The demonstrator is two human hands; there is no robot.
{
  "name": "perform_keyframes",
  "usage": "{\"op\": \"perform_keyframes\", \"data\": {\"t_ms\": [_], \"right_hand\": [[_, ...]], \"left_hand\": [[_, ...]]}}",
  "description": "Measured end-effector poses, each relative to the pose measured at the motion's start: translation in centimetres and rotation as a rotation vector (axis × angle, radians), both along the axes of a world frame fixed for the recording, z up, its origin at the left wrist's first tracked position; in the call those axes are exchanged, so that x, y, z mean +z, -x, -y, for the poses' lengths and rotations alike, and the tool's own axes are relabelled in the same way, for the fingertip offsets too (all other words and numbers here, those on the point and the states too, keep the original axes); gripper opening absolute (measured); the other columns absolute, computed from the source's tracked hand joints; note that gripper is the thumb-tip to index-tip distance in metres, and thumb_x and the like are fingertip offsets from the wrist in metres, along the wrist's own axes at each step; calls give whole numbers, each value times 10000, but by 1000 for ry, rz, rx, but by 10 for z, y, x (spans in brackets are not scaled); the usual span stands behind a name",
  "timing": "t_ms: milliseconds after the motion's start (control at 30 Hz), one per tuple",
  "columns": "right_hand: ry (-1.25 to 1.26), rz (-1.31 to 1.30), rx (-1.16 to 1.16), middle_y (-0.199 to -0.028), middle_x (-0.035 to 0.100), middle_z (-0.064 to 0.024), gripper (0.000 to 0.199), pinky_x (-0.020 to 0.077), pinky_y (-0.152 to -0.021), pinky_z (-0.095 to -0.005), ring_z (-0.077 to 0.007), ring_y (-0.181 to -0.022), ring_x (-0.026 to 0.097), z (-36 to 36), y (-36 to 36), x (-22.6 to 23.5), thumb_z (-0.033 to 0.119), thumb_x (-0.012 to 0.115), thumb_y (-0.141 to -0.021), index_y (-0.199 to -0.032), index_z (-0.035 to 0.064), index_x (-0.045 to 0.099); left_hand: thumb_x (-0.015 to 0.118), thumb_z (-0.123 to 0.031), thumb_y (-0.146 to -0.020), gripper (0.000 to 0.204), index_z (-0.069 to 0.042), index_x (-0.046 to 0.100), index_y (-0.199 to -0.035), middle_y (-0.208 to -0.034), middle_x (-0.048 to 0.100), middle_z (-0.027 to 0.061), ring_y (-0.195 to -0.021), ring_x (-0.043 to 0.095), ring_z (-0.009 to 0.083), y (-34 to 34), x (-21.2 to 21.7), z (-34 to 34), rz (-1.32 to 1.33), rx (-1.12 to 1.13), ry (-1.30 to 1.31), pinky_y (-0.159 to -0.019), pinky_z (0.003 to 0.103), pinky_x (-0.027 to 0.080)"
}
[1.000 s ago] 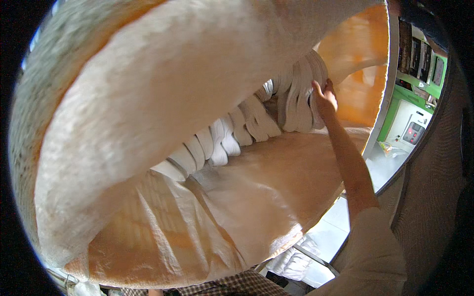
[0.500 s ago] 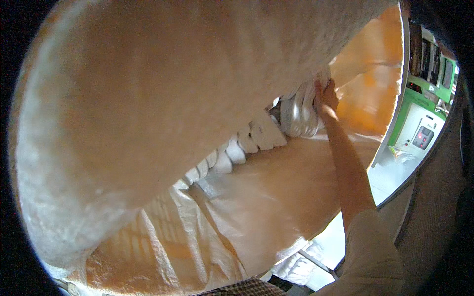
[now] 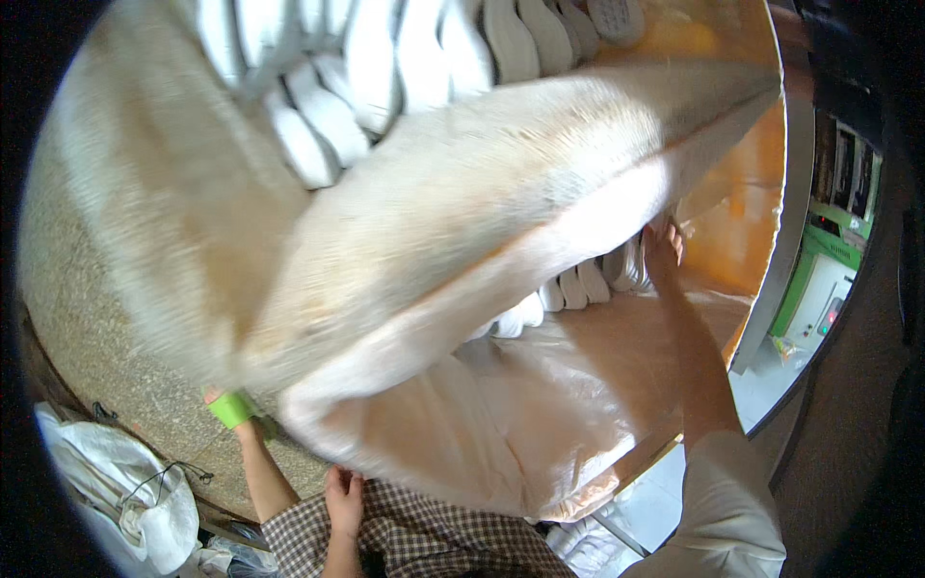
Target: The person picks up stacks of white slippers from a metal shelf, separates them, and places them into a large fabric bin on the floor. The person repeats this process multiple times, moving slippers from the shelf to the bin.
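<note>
A large off-white woven sack (image 3: 424, 260) with a pale orange inner face sags across the middle, its near flap blurred. Inside its mouth lies a row of white folded cloth bundles (image 3: 583, 286), partly hidden by the flap. At the right end of that row, my right hand (image 3: 663, 252) reaches in beside the bundles. Its fingers are bent and a little apart, with nothing plainly held. Below the flap, my left hand (image 3: 344, 496) is at the sack's lower edge, fingers close together. The fingers appear closed on that edge, though the contact is small and partly hidden.
More white bundles (image 3: 414, 53) stand in rows beyond the flap. An orange sack wall (image 3: 737, 173) rises at right, with a green and white machine (image 3: 819, 289) past it. A white sack (image 3: 145, 501) lies lower left, near my foot in a green slipper (image 3: 229, 409).
The raised flap has dropped, uncovering the far bundles and the floor at left. My left hand has come into view. My right hand has shifted slightly nearer and right.
</note>
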State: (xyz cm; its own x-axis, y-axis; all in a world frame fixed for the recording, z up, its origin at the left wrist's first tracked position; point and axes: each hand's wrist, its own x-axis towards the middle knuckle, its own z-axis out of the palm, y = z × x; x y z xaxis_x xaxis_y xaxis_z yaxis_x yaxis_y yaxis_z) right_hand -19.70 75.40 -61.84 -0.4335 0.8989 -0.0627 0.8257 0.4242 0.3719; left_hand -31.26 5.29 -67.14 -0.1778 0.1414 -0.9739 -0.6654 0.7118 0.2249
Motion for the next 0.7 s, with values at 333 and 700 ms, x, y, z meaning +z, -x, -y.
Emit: {"op": "perform_keyframes", "data": {"t_ms": [333,700], "right_hand": [[374,-836,328,-1308,400,-164,487,268,-1053,-386,-286,-1231,371,278,202,124,117,605,-827,-1259,-7,418],[297,-620,620,-1118,572,-124,288,357,-972,-376,-300,-1099,481,342,373,208,74,607,-780,-1063,35,569]], "left_hand": [[582,-131,-866,275,0,510,-1097,-896,611,128,-802,617,269,92,36,5,-205,-255,-111,-720,361,490],[589,-182,-866,346,-20,505,-1161,-931,605,142,-838,605,291,181,53,53,-268,-412,-177,-733,385,491]]}}
